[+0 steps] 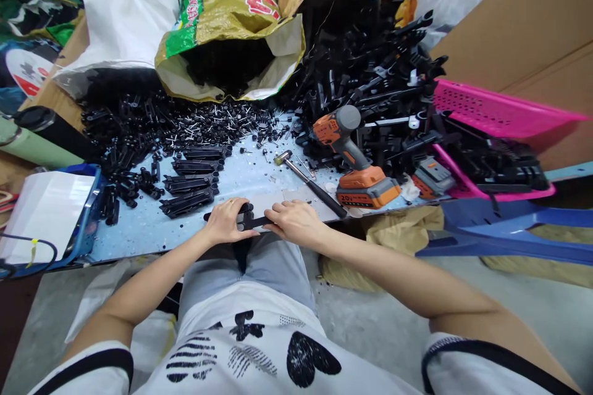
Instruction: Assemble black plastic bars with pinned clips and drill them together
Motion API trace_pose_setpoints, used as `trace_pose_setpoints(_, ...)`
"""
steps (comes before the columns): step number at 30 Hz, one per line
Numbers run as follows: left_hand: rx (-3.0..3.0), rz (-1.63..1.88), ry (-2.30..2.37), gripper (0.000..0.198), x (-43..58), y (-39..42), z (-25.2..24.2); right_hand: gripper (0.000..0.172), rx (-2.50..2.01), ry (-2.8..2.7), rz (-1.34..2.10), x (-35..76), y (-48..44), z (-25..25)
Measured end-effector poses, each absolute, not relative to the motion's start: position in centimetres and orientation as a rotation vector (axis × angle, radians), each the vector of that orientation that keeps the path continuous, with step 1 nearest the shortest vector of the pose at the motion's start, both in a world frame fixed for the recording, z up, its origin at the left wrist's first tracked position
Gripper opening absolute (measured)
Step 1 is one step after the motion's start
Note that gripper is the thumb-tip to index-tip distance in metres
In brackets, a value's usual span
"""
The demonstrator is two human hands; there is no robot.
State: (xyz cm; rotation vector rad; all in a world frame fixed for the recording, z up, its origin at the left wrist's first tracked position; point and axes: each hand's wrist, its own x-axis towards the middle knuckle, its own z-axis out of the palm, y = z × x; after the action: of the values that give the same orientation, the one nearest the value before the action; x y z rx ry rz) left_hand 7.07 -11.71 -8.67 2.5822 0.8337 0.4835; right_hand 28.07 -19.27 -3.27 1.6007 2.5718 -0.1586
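At the table's front edge, my left hand [228, 221] is closed around one end of a black plastic part [250, 221]. My right hand [296, 221] grips the other end, so the part lies crosswise between both hands. Fingers cover much of it, and its exact kind cannot be made out. Just behind my left hand lie several long black plastic pieces [192, 185] in a neat stack. A small hammer [319, 192] with a black handle rests to the right of my right hand. Beside it stands an orange and grey cordless power tool [356, 160] on its battery.
Small pins and black caps [208, 123] are strewn behind the stack. A large heap of black parts [370, 74] spills from a yellow sack at the back right. At right sits a pink basket [509, 111]; at left, a blue tray [88, 216] and a green bottle [28, 142].
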Motion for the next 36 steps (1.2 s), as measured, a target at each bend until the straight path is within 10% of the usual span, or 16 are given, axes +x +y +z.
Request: trace_pose_setpoints(36, 2.495, 0.346, 0.937, 0.032, 3.0, -8.5, -8.1, 0.052, 1.823, 2.548, -0.746, 31.1, -12.8, -9.3)
